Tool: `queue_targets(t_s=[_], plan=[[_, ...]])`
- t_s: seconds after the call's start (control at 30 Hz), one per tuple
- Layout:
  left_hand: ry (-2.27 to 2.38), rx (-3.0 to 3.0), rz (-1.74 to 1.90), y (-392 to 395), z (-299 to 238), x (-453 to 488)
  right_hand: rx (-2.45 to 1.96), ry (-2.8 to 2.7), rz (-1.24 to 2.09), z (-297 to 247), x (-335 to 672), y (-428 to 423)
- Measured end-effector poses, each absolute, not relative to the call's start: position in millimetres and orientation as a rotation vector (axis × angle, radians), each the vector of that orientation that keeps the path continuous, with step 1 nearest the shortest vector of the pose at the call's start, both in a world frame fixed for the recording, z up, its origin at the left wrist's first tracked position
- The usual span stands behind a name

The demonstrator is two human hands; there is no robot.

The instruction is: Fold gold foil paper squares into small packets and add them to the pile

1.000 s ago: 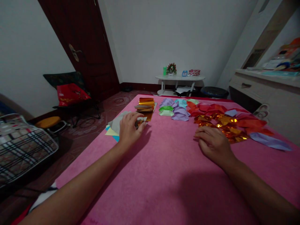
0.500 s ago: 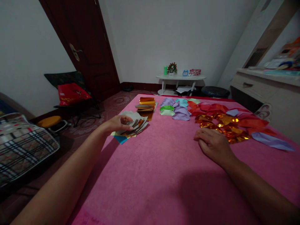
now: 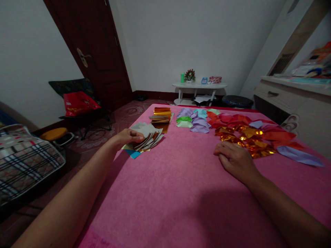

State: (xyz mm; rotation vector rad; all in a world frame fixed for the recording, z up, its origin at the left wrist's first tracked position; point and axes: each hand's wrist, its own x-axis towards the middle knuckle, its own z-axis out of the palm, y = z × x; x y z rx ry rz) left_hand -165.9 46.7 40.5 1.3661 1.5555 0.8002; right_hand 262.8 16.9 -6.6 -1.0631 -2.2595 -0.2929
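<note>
My left hand (image 3: 129,136) is at the table's left edge, its thumb and fingers closed on a fanned stack of pale paper sheets (image 3: 152,137). Blue paper (image 3: 133,154) and a strip of yellow show beneath that stack. Just behind it lies a folded pile of gold foil paper (image 3: 162,113). My right hand (image 3: 234,158) rests on the pink tablecloth (image 3: 176,179), fingers curled in and nothing visible in them. Close beyond it are crumpled gold foil pieces (image 3: 243,136), and a folded purple paper (image 3: 300,155) lies to its right.
Folded purple papers (image 3: 199,124), green papers (image 3: 184,121) and red papers (image 3: 230,120) cover the far side of the table. A small white table (image 3: 199,84) stands by the wall. Left of me are a chair with a red bag (image 3: 80,103) and a plaid bag (image 3: 28,165).
My left hand's thumb and fingers have come together on the paper stack and shifted slightly left. The sheets are fanned differently. My right hand stays where it was.
</note>
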Motion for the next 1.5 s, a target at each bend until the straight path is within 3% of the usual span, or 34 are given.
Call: queue_targets(t_s=[0.27,0.4,0.6,0.73,0.9,1.5], plan=[[1.728,1.597,0.79,52,37,-158,-1.071,-2.265,-0.258,-8,262,17],[1.827,1.957,0.979,38,59,-132,-1.059,-2.227,-0.252,-7,260,15],[1.286,3.001,1.02,-17,55,-45,-1.071,-2.164,0.024,1,240,0],[0.9,3.162,0.894,-41,26,-11,-0.885,-2.37,0.151,3,219,-11],[0.809,2.861,0.866,-42,20,-16,-0.653,-2.49,0.178,2,208,-13],[0.905,1.738,0.864,-16,0,-33,-0.959,-2.091,0.894,6,203,-11]])
